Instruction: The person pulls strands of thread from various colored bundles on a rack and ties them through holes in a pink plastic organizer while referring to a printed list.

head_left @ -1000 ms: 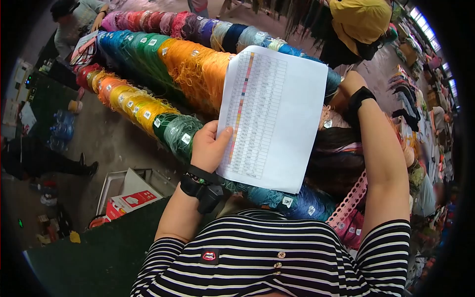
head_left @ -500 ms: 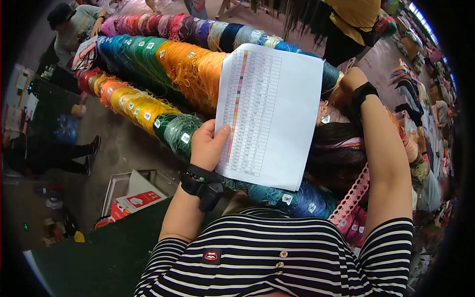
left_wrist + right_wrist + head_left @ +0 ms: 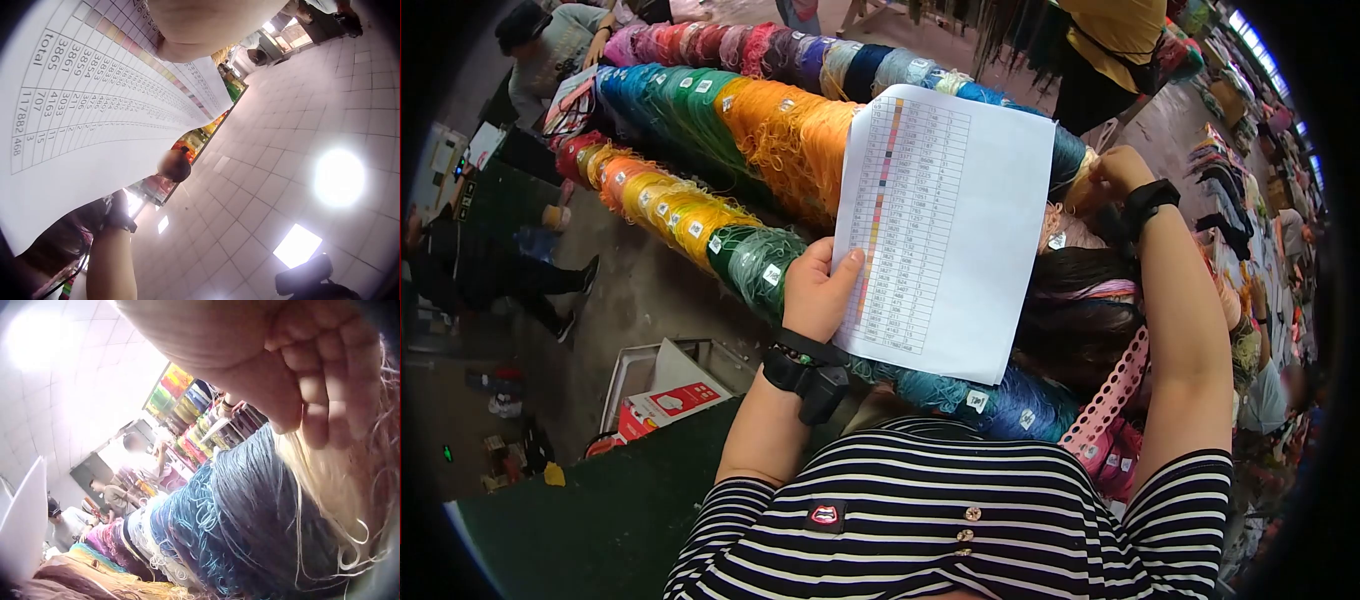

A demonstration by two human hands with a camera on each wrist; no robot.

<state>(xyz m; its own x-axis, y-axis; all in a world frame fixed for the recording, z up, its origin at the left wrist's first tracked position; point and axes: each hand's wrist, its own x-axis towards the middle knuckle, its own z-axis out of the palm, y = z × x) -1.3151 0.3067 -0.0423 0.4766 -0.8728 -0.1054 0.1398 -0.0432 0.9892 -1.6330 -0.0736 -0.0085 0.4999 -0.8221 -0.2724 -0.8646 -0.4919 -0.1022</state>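
Our left hand (image 3: 820, 290) grips the printed number sheet (image 3: 945, 220) at its 7 o'clock edge, thumb pressed over the front, holding it up at centre view. Our right hand (image 3: 1118, 170), at 2 o'clock, has its fingers (image 3: 325, 375) curled against cream yarn strands (image 3: 325, 506) beside a blue skein (image 3: 250, 512); we cannot tell whether they pinch any.

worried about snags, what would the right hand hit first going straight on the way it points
Most likely the pale yarn, lying just beneath the curled fingers of the right hand; the dark blue skein sits beside it. Whether they touch is unclear.
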